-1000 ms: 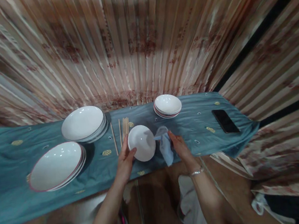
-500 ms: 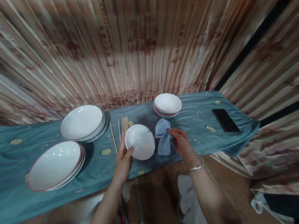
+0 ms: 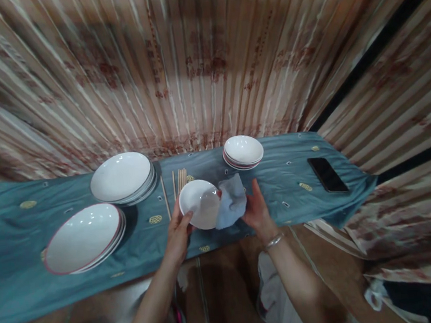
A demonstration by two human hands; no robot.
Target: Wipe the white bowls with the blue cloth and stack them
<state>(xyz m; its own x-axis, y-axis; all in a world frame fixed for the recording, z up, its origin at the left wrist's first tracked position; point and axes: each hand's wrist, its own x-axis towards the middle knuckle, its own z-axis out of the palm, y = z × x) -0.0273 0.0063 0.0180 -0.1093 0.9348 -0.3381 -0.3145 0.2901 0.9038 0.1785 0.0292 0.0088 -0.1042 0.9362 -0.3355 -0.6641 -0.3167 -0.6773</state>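
A white bowl [image 3: 197, 205] is tilted toward me above the table, gripped at its left rim by my left hand [image 3: 178, 230], thumb on the near side. My right hand [image 3: 256, 210] carries a thin pale blue cloth [image 3: 231, 201] at the bowl's right rim. The cloth covers most of the fingers of that hand and overlaps the bowl's edge, while the thumb sticks up apart. Just beyond the bowl lie several wooden chopsticks [image 3: 182, 177], partly hidden by it. Behind the cloth stands a stack of small white bowls [image 3: 243, 150].
To the left are a stack of white plates [image 3: 121, 177] and a nearer stack of red-rimmed plates [image 3: 83, 238]. A black phone [image 3: 327, 174] lies at the right on the blue-green tablecloth [image 3: 280, 174]. Patterned curtains [image 3: 204, 68] hang behind the table.
My right hand has brought the cloth leftward onto the bowl's right rim, and its thumb has lifted away from the cloth. My left hand keeps its hold on the bowl.
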